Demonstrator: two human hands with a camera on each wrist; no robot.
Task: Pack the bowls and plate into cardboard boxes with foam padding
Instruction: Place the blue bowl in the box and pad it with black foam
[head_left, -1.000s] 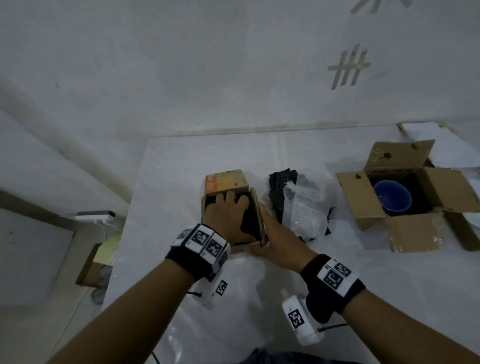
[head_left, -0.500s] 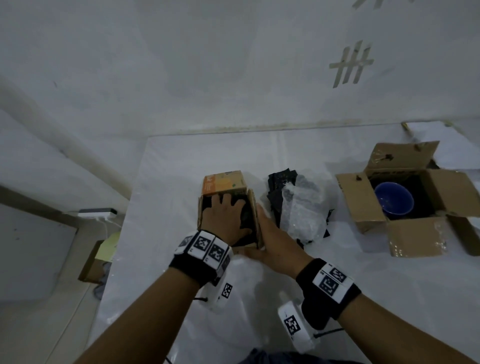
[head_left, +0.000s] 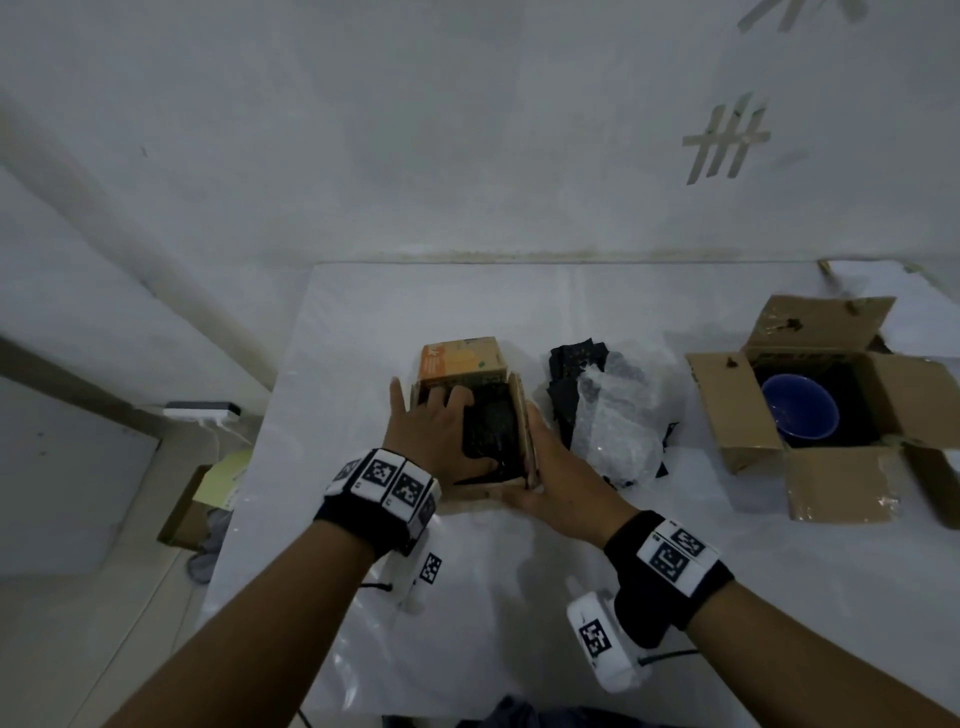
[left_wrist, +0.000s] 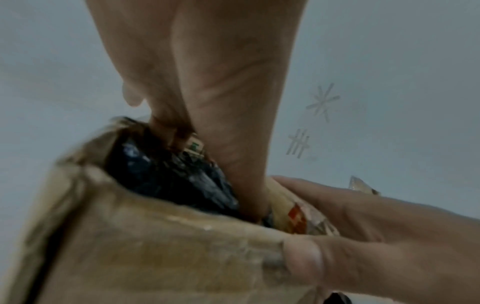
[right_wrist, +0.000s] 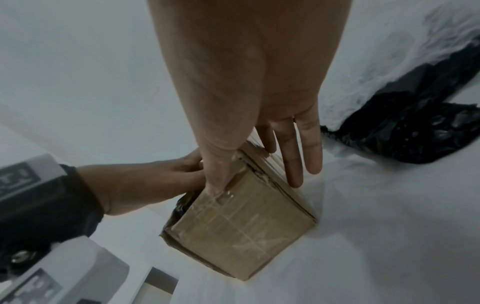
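**Hands press dark padding into a small cardboard box**

Left hand (head_left: 436, 431), fingers flat, pushes soft black foam (head_left: 493, 426) into the small box (head_left: 462, 361) at table centre. Right hand (head_left: 556, 467), fingers straight, braces its side wall. Farther right, a blue bowl (head_left: 800, 410), likely fragile, sits in a larger open box (head_left: 831, 483); lift either box from beneath.

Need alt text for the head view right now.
Left hand presses black foam into a small cardboard box while the right hand steadies its side; a larger open box at right holds a blue bowl.
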